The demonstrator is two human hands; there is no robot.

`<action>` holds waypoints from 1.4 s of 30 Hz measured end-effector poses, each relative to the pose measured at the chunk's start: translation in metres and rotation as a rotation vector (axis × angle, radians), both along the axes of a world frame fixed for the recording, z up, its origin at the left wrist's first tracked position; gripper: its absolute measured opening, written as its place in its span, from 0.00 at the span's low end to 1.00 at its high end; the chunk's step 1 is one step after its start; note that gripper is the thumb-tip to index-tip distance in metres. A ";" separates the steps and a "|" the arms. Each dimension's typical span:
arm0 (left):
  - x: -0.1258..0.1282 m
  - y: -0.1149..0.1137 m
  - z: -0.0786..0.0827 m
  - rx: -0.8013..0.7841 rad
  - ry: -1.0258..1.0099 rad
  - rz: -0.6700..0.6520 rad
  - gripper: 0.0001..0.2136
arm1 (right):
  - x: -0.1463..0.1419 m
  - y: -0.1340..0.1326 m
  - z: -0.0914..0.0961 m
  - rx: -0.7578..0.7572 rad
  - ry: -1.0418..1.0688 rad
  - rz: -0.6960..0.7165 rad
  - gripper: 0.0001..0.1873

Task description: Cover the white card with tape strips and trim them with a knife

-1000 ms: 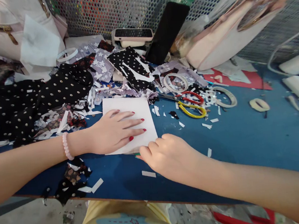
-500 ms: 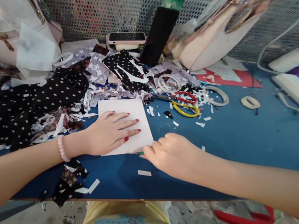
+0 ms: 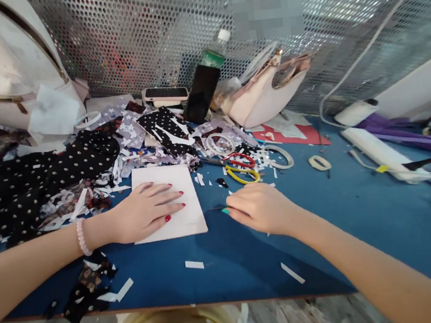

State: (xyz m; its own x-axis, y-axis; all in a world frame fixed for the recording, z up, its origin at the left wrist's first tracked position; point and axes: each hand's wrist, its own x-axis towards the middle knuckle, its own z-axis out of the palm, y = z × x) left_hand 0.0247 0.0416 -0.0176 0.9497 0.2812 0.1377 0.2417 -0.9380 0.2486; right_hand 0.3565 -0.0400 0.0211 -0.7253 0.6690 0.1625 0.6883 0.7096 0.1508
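Observation:
My left hand (image 3: 144, 212) lies flat with its fingers spread on a white rectangular sheet or pad (image 3: 183, 185), pressing it to the table. A pale pink bead bracelet (image 3: 82, 237) circles that wrist. To the right of the sheet and apart from it, my right hand (image 3: 261, 208) is closed above the blue tabletop. A thin dark tip (image 3: 216, 209) pokes out on its left side, beside a small teal-green patch at the thumb; the rest is hidden in the fist. Behind the hands lie scissors (image 3: 243, 175) with one red and one yellow handle.
Fabric and paper scraps (image 3: 77, 201) and dotted black cloth (image 3: 84, 160) cover the back left. Tape rolls (image 3: 276, 156), a bottle (image 3: 203, 88), a phone (image 3: 166, 95) and pale bags (image 3: 263, 100) line the mesh wall. A paper strip (image 3: 292, 272) lies near the front edge.
My right hand has moved right, away from the sheet's lower right corner. A paper strip now lies below it. My left hand stays on the sheet; the view has tilted up and turned right.

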 end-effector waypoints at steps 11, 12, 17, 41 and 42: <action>-0.001 0.003 0.007 0.030 -0.054 0.028 0.20 | -0.016 0.008 -0.031 0.178 0.102 0.035 0.19; -0.001 0.004 0.007 0.027 -0.053 0.029 0.20 | -0.021 0.006 -0.030 0.163 0.096 0.116 0.18; -0.002 0.009 0.009 0.008 -0.046 0.016 0.20 | -0.037 0.004 -0.029 0.180 0.086 0.351 0.14; -0.016 0.017 0.026 0.016 -0.048 -0.209 0.23 | -0.033 0.000 -0.038 0.418 0.261 0.359 0.14; -0.016 0.017 0.026 0.011 -0.038 -0.229 0.24 | -0.032 0.001 -0.038 0.410 0.266 0.350 0.14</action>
